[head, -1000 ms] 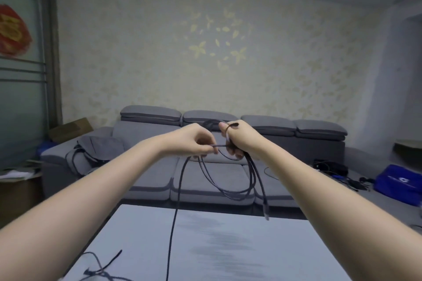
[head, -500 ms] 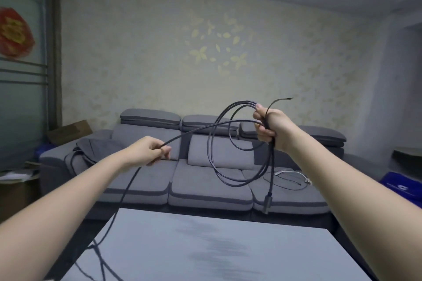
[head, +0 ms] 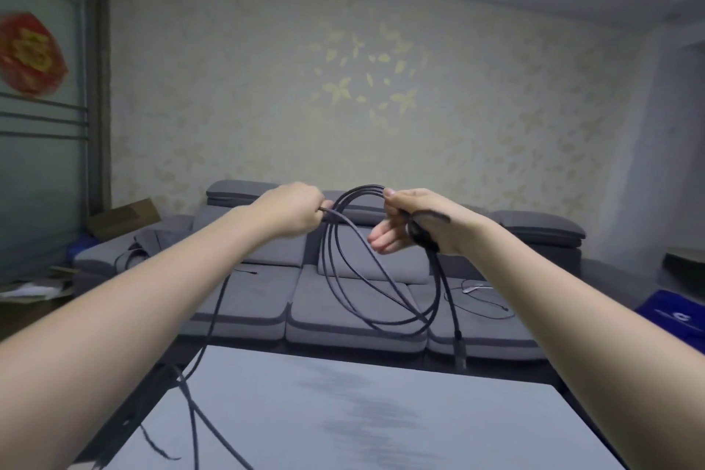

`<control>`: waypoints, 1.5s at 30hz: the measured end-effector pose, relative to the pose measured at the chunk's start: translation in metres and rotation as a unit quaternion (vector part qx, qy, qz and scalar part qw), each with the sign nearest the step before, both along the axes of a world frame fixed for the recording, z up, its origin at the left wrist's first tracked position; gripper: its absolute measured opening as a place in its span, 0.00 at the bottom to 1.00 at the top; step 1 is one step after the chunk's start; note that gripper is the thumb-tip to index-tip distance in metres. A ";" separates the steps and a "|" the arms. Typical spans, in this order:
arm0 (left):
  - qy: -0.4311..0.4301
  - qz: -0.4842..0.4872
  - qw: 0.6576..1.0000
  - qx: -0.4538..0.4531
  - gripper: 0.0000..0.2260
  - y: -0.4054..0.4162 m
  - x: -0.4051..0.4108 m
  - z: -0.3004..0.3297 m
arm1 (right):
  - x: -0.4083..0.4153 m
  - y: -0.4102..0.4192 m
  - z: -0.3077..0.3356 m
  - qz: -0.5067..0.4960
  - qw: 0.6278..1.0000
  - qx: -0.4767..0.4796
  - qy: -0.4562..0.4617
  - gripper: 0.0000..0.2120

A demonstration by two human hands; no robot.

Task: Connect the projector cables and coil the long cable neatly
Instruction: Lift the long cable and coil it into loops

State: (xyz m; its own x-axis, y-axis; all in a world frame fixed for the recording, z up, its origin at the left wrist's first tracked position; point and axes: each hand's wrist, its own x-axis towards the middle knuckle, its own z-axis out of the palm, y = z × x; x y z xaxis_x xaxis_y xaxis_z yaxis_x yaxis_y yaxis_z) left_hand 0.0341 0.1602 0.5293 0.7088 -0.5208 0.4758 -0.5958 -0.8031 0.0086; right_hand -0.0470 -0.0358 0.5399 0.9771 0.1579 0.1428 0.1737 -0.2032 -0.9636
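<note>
Long dark cable (head: 366,279) looped in mid-air above the table (head: 381,412), in front of the sofa (head: 343,301). Coils gathered at the right hand (head: 416,219): thumb pressing them on top, fingers loosely extended. Left hand (head: 292,208) closed around one strand, loose end trailing down over the table's left edge.
</note>
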 end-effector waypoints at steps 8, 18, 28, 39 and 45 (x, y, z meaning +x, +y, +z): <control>-0.090 0.018 0.992 0.084 0.04 -0.035 -0.039 0.023 | -0.002 0.010 -0.008 0.021 0.999 0.001 0.024 0.18; 0.185 -0.167 0.968 -0.013 0.12 -0.019 -0.039 0.049 | -0.011 0.004 -0.011 0.008 0.998 0.009 0.061 0.12; 0.210 -0.257 0.915 -0.231 0.09 0.007 -0.011 0.040 | -0.008 -0.008 -0.001 0.134 0.972 0.102 0.163 0.15; 0.062 -0.240 0.960 -0.126 0.04 -0.003 -0.022 0.038 | -0.006 0.005 -0.001 0.092 0.982 0.073 0.146 0.18; -0.025 -0.248 0.967 -0.050 0.06 -0.014 -0.029 0.040 | -0.005 0.000 -0.003 0.113 0.977 0.100 0.149 0.19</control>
